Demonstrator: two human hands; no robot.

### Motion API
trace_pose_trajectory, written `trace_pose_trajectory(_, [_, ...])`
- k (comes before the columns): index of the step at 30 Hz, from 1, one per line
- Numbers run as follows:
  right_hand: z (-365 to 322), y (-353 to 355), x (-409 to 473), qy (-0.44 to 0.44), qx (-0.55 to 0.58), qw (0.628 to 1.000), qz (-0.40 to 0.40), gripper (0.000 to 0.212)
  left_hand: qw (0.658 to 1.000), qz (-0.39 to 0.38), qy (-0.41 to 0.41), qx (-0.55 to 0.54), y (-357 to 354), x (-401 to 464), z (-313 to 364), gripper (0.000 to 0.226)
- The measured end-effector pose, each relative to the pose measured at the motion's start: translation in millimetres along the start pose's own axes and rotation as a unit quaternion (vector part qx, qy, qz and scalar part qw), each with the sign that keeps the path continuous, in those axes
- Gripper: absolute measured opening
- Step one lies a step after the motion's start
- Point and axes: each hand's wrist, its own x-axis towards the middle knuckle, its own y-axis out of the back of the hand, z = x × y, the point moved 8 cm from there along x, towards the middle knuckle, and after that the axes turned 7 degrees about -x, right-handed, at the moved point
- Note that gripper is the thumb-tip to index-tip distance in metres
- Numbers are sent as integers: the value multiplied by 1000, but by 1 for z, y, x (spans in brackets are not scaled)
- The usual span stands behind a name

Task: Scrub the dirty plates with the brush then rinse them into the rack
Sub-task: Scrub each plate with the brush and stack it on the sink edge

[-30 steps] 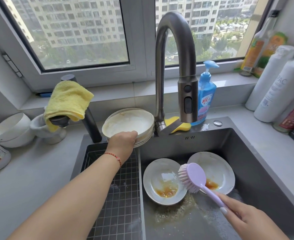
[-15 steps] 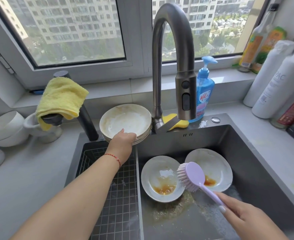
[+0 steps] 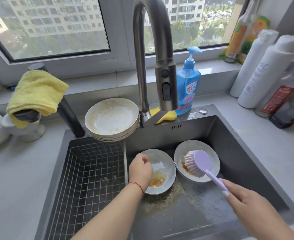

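Right hand (image 3: 252, 203) gripping the purple brush (image 3: 199, 163) by its handle, bristles down on the right plate (image 3: 212, 157), which sits right of the sink divider on the basin floor with orange sauce under the bristles. Left hand (image 3: 140, 170) loosely curled over the left plate (image 3: 167, 168), just right of the divider; can't tell if it actually grips the rim. Stack of dirty plates (image 3: 111, 118) sits on the desk behind the divider; wire rack (image 3: 90, 174) left of it. Step: scrubbing just starting. Next move probably needs the plate steadied, then circular strokes across the sauce, rinse after.
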Motion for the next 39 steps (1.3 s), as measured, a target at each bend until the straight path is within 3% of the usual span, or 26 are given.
trace_pose_trajectory(4, [14,2,-2,-9,9,1000,10,44,951,-1,243,-193,-40,-1,-87,38])
trace_pose_trajectory(8, [27,-4,-1,-17,7,1000,-9,38,881,73,354,-305,-55,-18,-123,37])
trace_pose_trajectory(13, [38,-2,5,-26,-6,999,-29,43,842,89,381,-372,-69,-24,-125,51])
trace_pose_trajectory(17, [44,2,8,-24,-4,999,-33,46,838,74,388,-376,-73,-18,-133,31])
trace_pose_trajectory(20, [48,3,10,-22,-8,999,-36,44,823,88,396,-397,-72,-17,-137,48])
trace_pose_trajectory(25, [53,0,14,-21,-25,999,-44,38,786,107,423,-438,-75,-24,-143,50])
trace_pose_trajectory(36, [59,-2,17,-15,-19,999,-38,37,750,119,379,-529,-78,-29,-133,44])
trace_pose_trajectory(39, [59,-1,17,-10,-25,999,-38,38,753,114,360,-539,-76,-25,-130,47])
